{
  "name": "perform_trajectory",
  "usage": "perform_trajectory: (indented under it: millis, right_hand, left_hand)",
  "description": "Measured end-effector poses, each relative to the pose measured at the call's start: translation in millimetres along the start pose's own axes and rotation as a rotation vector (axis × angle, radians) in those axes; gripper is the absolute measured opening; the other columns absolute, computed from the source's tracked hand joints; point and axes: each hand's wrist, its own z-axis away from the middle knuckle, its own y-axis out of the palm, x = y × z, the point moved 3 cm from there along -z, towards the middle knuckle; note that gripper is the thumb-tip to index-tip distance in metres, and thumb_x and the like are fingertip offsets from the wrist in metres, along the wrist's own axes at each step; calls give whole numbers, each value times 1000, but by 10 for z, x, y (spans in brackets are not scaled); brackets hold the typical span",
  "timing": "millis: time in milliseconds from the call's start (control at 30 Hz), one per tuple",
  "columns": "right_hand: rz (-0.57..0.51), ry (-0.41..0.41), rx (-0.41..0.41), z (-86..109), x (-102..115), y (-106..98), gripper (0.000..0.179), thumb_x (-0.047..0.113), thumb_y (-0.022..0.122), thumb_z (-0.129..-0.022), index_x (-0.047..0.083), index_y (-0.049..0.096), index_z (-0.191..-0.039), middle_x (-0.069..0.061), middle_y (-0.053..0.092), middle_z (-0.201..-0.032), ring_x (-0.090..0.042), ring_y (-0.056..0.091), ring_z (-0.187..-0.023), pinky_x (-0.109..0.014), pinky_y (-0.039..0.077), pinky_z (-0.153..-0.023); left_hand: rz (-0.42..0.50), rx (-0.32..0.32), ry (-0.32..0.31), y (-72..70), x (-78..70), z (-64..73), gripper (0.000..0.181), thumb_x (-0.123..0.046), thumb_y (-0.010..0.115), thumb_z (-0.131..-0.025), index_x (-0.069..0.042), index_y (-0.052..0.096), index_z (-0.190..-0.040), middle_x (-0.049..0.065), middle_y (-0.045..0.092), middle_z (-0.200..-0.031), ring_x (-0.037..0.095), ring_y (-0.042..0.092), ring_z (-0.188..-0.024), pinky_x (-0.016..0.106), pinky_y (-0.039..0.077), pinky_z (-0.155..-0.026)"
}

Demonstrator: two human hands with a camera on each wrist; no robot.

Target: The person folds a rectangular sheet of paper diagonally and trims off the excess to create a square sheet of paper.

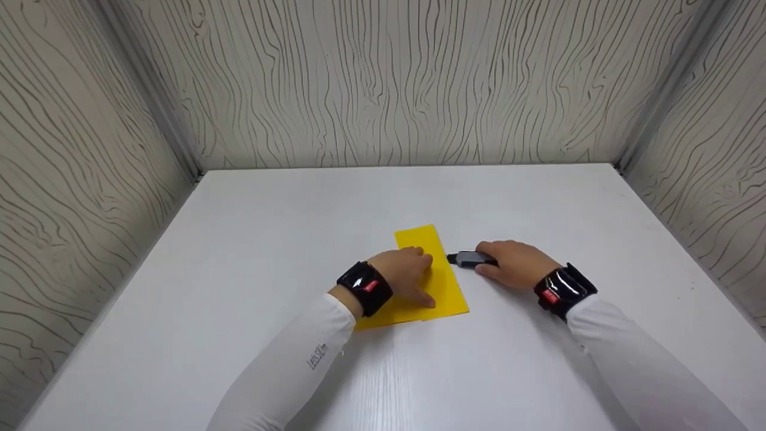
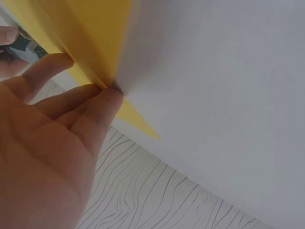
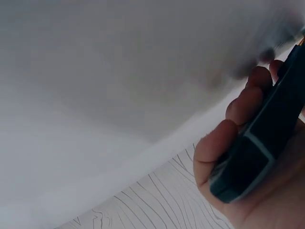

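Note:
Yellow paper lies flat on the white table, with a step along its near edge where two parts meet. Across its left side my left hand presses down, fingers and thumb spread. In the left wrist view its fingertips touch the yellow paper beside a raised or overlapping yellow edge. Just right of the paper, my right hand grips a grey and black utility knife. The knife's front end points left, close to the paper's right edge. Curled fingers wrap the dark knife handle in the right wrist view.
The white tabletop spreads around both hands. Wood-grain patterned panels rise behind it and on both sides. Black bands circle both wrists, above white sleeves.

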Motion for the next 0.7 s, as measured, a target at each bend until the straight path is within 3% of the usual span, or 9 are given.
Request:
perform_trajectory:
  millis: [167, 700]
  right_hand:
    - [31, 0, -15, -9, -16, -23, 34, 34, 68, -108, 12, 68, -133, -6, 73, -110, -27, 62, -95, -54, 57, -96]
    - [41, 1, -15, -48, 20, -54, 37, 35, 68, -107, 10, 69, -135, -12, 76, -119, -30, 65, -99, -57, 57, -100]
  left_hand:
    - [9, 5, -2, 8, 14, -7, 90, -64, 76, -95, -19, 46, -166, 8, 45, -172, 28, 48, -156, 47, 36, -132]
    - [-35, -3, -1, 17, 4, -33, 82, -64, 76, -95, -19, 53, -159, 7, 50, -169, 27, 53, -151, 47, 41, -129]
